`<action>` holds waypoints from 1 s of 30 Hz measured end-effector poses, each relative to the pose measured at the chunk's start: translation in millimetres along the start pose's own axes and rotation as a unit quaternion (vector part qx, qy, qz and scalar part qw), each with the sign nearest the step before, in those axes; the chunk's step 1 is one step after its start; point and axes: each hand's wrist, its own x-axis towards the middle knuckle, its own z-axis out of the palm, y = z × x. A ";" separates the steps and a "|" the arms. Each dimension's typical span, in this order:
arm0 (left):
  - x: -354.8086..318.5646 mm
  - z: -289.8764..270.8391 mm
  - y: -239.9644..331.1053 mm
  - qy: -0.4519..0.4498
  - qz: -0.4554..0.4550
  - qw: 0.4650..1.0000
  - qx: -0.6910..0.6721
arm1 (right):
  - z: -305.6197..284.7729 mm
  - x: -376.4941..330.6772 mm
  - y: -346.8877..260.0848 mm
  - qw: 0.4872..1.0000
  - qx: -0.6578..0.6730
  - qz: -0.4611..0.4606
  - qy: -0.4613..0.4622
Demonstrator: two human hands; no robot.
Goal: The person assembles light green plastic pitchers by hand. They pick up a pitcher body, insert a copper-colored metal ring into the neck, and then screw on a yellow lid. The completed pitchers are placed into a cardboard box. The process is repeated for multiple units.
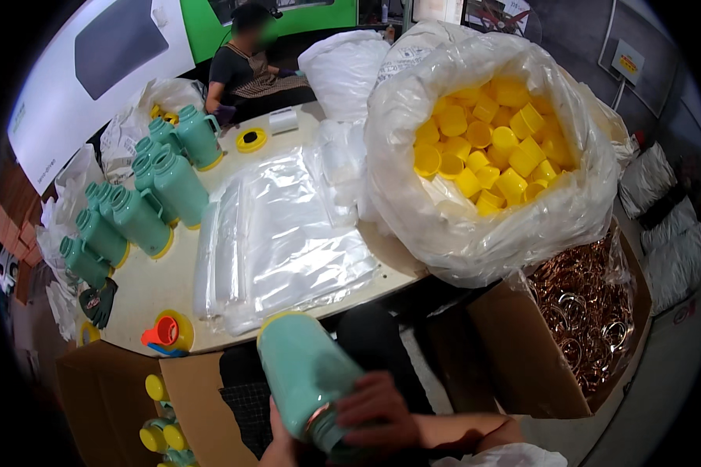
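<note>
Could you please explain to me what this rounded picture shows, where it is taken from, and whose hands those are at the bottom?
The picture comes from a wide fisheye camera worn on a person's head, looking down, so straight edges bend. At the bottom, the person's own right hand grips the neck of a teal flask, with the left hand under it. On the table lie a stack of clear plastic bags and a row of finished teal jugs. A big bag of yellow caps stands to the right, above a cardboard box of copper rings. Another person sits at the far side.
</note>
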 end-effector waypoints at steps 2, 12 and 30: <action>-2.4 29.2 26.6 0.028 -0.010 1.000 -0.003 | -1.6 5.1 -1.3 0.993 0.096 0.005 -0.062; -8.6 33.9 81.2 -0.056 0.084 0.927 0.361 | -199.1 121.3 292.6 0.816 -0.523 0.235 -0.079; 22.1 15.7 87.4 -0.131 -0.094 0.967 0.196 | -211.7 42.2 454.3 0.775 -0.427 0.290 0.365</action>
